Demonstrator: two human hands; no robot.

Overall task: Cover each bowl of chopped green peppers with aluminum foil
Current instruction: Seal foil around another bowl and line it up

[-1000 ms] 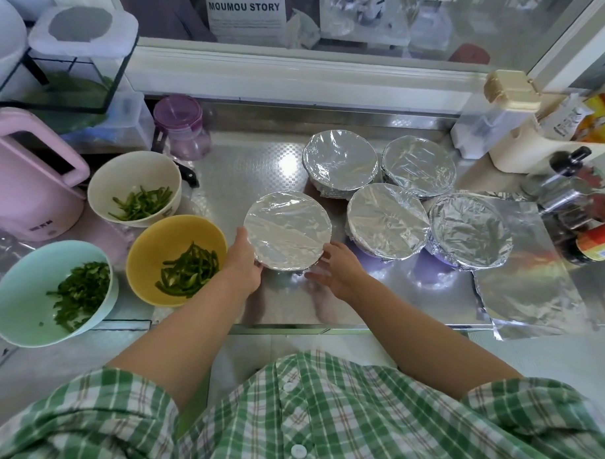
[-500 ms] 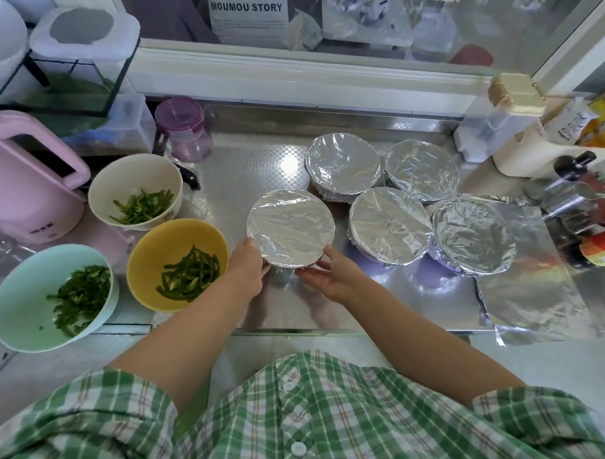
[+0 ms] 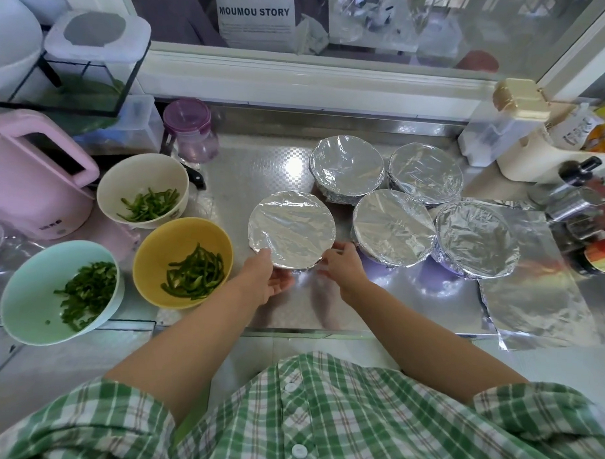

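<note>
A foil-covered bowl [image 3: 291, 229] stands at the middle of the steel counter [image 3: 248, 172]. My left hand [image 3: 263, 279] cups its near left side, and my right hand [image 3: 344, 268] presses the foil at its near right edge. Several more foil-covered bowls [image 3: 393, 229] stand close together to the right. On the left, three uncovered bowls hold chopped green peppers: a white bowl [image 3: 143, 189], a yellow bowl [image 3: 183, 263] and a mint green bowl [image 3: 60, 289]. A loose sheet of aluminum foil [image 3: 538, 299] lies flat at the right.
A pink kettle [image 3: 32, 182] and a purple-lidded jar [image 3: 189, 129] stand at the back left, with a glass tank [image 3: 77, 70] behind them. Bottles and condiment containers [image 3: 583, 204] crowd the right edge. The counter's front edge [image 3: 307, 332] runs just behind my arms.
Both hands slid lower around the near side of the middle bowl's foil rim, my left thumb now on the foil top. The bowl stayed in place.
</note>
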